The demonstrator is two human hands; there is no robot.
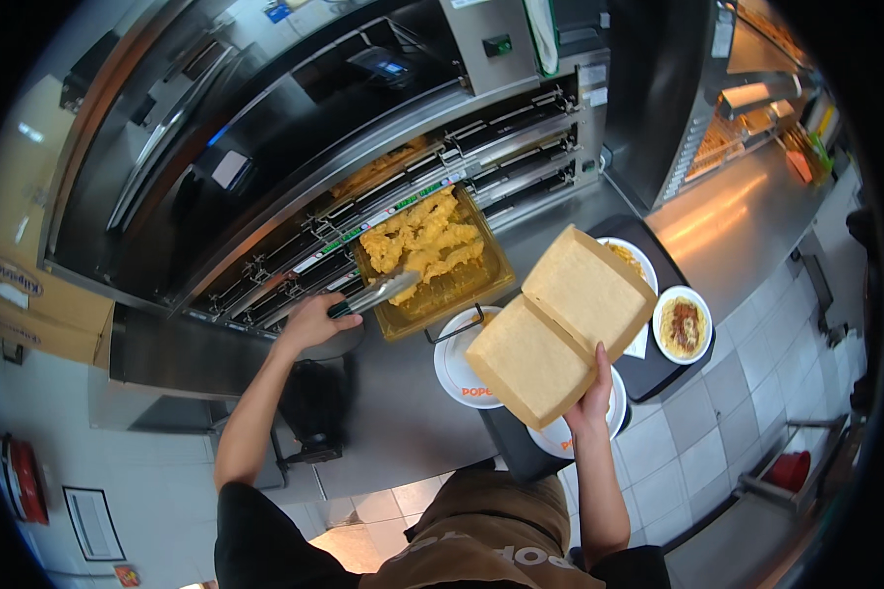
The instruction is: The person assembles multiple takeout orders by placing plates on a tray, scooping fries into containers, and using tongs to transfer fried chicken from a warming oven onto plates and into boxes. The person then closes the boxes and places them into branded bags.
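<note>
Head view: tongs (383, 293) are gripped by the left hand (312, 322), fingers closed; their tips are set among fried pieces (427, 236) in the pan (452, 312). The opened box (572, 312), pinched in the right hand (589, 401), shows no pieces yet loaded.

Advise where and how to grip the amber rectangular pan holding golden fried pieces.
Probably best by the crossbar of the dark bent-wire handle, coming from the person's side. It juts from the near edge of the pan, above a round white container, away from the silver tongs. The far edge meets the steel shelved cabinet, leaving less room there.
</note>
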